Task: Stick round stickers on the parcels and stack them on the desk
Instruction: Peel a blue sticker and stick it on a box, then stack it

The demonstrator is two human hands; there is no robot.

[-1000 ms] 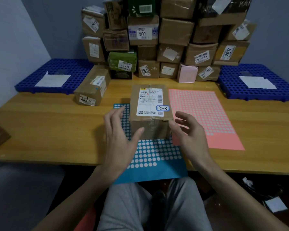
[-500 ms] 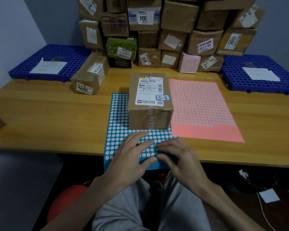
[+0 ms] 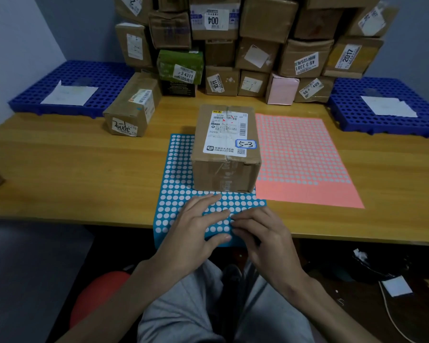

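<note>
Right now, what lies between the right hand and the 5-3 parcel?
Only the blue sticker sheet, with rows of white round stickers, lies between the right hand and the 5-3 parcel, in the head view.

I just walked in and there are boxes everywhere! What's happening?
A person is working with both hands. Their left hand lies flat on a blue sheet of round white stickers, and the right hand curls its fingers at it, probably peeling one off. A brown cardboard parcel with a white label sits on that sheet, waiting. Many more parcels are piled behind.
</note>
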